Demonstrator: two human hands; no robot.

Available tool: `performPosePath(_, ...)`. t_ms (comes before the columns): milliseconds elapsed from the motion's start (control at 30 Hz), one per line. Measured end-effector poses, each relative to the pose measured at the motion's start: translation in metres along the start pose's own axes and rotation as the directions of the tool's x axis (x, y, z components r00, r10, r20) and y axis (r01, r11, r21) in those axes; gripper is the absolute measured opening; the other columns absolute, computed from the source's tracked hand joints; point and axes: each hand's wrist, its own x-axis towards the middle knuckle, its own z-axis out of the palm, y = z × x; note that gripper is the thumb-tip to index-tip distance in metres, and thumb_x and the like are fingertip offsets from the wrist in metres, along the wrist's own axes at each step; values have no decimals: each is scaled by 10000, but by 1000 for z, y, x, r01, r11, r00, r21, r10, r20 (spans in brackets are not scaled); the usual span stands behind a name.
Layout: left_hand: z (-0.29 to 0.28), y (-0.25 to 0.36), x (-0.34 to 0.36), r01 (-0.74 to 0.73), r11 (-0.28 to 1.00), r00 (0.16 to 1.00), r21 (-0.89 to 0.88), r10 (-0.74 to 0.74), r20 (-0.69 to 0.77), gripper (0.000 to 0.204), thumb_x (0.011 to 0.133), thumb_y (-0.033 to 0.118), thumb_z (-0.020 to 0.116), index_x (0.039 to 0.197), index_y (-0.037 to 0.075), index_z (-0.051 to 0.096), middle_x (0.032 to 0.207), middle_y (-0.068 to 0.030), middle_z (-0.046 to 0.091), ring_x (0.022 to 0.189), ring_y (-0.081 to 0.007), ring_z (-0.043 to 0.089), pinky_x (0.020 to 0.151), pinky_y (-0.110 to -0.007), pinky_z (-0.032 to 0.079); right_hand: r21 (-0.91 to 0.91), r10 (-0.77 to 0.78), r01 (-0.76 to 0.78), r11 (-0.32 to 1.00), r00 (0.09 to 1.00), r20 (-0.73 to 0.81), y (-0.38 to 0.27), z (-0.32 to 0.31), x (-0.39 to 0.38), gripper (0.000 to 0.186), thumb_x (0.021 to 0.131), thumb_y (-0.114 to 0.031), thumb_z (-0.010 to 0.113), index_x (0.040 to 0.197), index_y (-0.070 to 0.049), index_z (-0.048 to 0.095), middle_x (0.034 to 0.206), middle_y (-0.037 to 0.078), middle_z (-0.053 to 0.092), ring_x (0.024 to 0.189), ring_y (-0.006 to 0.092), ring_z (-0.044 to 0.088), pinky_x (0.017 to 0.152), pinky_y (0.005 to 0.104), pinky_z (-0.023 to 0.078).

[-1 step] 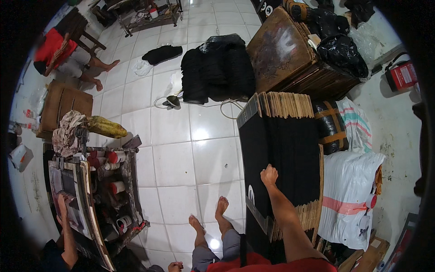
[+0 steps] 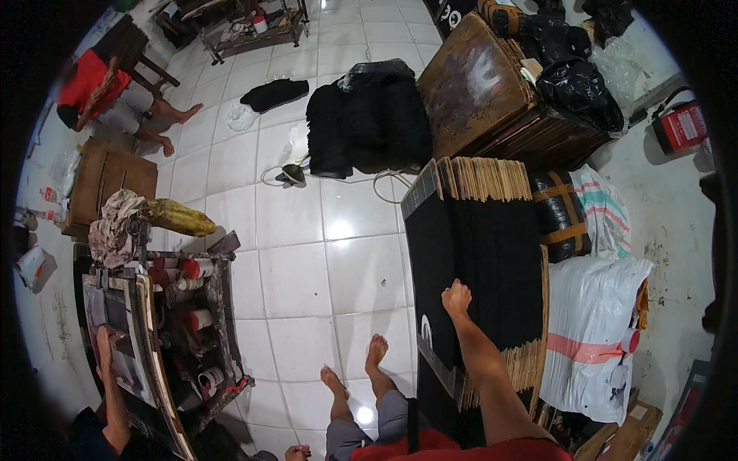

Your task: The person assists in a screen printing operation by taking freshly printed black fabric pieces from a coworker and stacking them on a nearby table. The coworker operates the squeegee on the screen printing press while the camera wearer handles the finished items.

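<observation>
My right arm reaches forward over a long row of thin wooden boards (image 2: 492, 178) covered with black cloth (image 2: 503, 265). On the near-left upper edge of that cloth rests my right hand (image 2: 457, 298), curled into a fist; whether it pinches any fabric is hidden. The outermost board faces left and carries pale printed marks. At the lower edge of the view my left hand (image 2: 297, 453) shows only partly, low beside my left leg, its fingers curled, and I cannot see anything in them.
On the left, a co-worker's hand (image 2: 104, 349) lies on a framed panel (image 2: 119, 330) above a rack of jars (image 2: 201, 319). Another person (image 2: 100, 88) sits at far left. Ahead are a black cloth pile (image 2: 369, 119) and stacked brown boards (image 2: 477, 77). White sacks (image 2: 588, 330) stand right.
</observation>
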Motion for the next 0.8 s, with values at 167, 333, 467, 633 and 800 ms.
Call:
performPosePath(167, 1, 0, 20, -58, 996, 996, -72, 62, 65, 174, 773, 161, 672, 869, 43, 589, 726, -75, 641, 624, -185, 622, 540, -315, 463, -12, 11, -11, 1000, 1000, 8, -5, -4, 13, 203, 742, -97, 607, 881, 51, 589, 834, 248, 630, 816, 405, 616, 755, 470, 481)
performPosePath(333, 4, 6, 18, -46, 987, 983, -154, 72, 169, 161, 770, 159, 671, 863, 48, 600, 730, -71, 639, 626, -177, 622, 548, -308, 465, 61, 32, -30, 998, 999, -31, -12, -27, 3, 322, 762, -172, 638, 998, 25, 541, 903, 222, 625, 866, 396, 599, 761, 467, 463)
performPosePath(467, 13, 29, 1, -66, 998, 994, 4, 65, 83, 184, 764, 187, 685, 852, 62, 583, 703, -52, 630, 602, -144, 603, 518, -254, 437, 184, -134, 204, 962, 933, -334, -21, -40, -55, 419, 753, -167, 657, 1094, 6, 487, 1036, 217, 560, 982, 379, 521, 824, 432, 433)
performPosePath(633, 8, 71, 0, -200, 979, 966, 25, 193, 169, 191, 775, 206, 673, 870, 66, 584, 739, -48, 634, 663, -146, 614, 573, -269, 438, 293, -158, 154, 944, 987, -9, -28, -13, -191, 461, 763, -206, 615, 1151, -3, 472, 1077, 219, 555, 1031, 387, 513, 866, 445, 431)
performPosePath(800, -22, 106, 20, -379, 923, 906, 70, 355, 230, 157, 791, 190, 646, 879, 75, 586, 756, -38, 633, 688, -144, 614, 590, -277, 435, 302, -60, -96, 949, 882, 468, 36, 57, -346, 509, 718, -260, 581, 1130, 32, 520, 1029, 234, 597, 965, 367, 584, 835, 433, 468)
